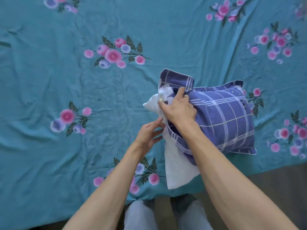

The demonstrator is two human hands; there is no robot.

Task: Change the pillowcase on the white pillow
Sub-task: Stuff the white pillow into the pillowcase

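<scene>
A white pillow (179, 170) lies on the bed near its front edge, partly inside a blue checked pillowcase (222, 120). The pillow's left end sticks out of the case's open side. My right hand (177, 108) grips the edge of the pillowcase opening at the top, fingers curled over the fabric. My left hand (149, 133) touches the bare white pillow just below, with its fingers lightly bent against the cloth. A flap of the pillowcase (176, 78) stands folded up behind my right hand.
A teal bedsheet with pink and blue flower prints (83, 88) covers the whole bed. The bed's front edge runs along the bottom, with grey floor (274, 180) to the right. My legs (141, 216) in pale trousers stand against the bed.
</scene>
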